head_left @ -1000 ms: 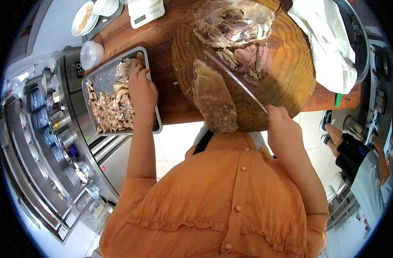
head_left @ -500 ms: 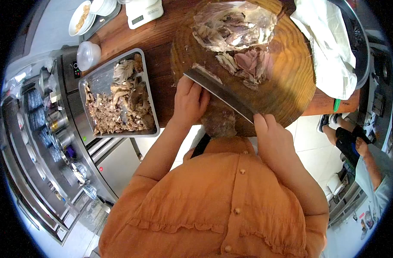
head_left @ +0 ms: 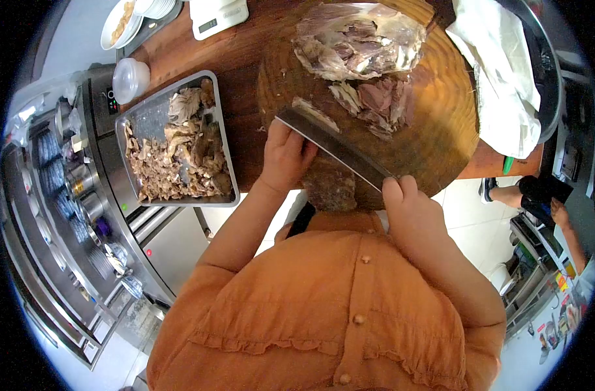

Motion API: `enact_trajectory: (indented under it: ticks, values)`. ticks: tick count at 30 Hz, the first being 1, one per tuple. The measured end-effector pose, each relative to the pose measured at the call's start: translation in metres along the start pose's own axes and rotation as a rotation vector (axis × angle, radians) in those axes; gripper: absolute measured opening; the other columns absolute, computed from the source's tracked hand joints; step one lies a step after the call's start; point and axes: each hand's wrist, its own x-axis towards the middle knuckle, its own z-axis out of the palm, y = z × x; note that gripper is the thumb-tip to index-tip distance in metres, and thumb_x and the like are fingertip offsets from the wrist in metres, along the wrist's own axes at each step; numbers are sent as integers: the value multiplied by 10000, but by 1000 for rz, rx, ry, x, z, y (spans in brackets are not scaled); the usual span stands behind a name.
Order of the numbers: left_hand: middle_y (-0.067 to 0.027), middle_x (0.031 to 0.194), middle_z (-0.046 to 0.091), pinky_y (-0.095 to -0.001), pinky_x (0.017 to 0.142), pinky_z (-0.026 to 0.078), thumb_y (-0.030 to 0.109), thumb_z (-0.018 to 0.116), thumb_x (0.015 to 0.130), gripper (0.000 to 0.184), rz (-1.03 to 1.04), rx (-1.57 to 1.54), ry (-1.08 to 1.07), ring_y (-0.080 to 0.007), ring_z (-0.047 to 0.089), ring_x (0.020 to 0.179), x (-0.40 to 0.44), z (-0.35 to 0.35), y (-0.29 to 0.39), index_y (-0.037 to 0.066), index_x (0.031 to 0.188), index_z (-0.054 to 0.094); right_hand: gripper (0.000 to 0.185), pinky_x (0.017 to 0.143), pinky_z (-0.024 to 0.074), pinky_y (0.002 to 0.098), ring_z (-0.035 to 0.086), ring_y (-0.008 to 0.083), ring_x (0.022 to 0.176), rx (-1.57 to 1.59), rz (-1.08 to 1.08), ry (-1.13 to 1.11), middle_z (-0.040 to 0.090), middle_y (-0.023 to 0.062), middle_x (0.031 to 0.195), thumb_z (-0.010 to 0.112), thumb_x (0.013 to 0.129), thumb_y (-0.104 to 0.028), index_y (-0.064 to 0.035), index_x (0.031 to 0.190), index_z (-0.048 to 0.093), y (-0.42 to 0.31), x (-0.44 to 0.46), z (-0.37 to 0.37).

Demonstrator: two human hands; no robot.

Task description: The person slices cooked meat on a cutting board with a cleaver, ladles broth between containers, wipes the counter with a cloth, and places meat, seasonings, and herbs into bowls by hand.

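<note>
Cleaver (head_left: 336, 148) angled across a slab of meat (head_left: 331, 190) on a round chopping board (head_left: 434, 153).
The right hand (head_left: 405, 199) is clenched around the cleaver's near end; the left hand (head_left: 286, 156) lies against the slab beside the blade, its fingertips hidden, so I cannot tell its grip. A pale strip (head_left: 317, 115) shows beyond the blade. Farther up lie sliced meat (head_left: 381, 103) and a larger joint (head_left: 359, 42); a tray (head_left: 230, 156) of chopped pieces (head_left: 174, 166) stands on the worktop (head_left: 245, 81).
</note>
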Motion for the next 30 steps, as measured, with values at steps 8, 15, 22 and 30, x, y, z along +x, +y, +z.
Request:
enact_trajectory:
  ticks: [8,15,22,30]
  values:
    - [-173,1045,555,-433,832,449,45,696,655,326,2,-30,35,-388,529,967,0,3,-4,5,966,610,138,463,527,379,634,293,599,-16,15,-53,527,147,829,495,807,-95,-46,926,444,-9,6,-14]
    - [-181,1003,547,-446,816,449,20,664,655,301,-30,-11,45,-390,523,939,2,2,-4,-4,949,601,120,487,536,414,640,328,614,2,-10,-14,539,173,843,473,838,-107,-41,936,450,-17,59,12]
    - [-184,1011,529,-453,840,428,19,647,665,284,-9,-4,50,-388,511,959,-3,3,-4,-2,939,575,163,595,528,436,626,371,729,63,15,-6,537,179,922,472,822,-55,-61,978,429,-37,83,1]
    - [-186,1093,544,-459,903,403,54,680,654,356,-18,-54,15,-396,509,1028,-5,4,-9,27,998,590,206,590,530,422,620,353,690,-34,41,80,531,177,894,502,796,-42,-58,980,411,20,15,-1]
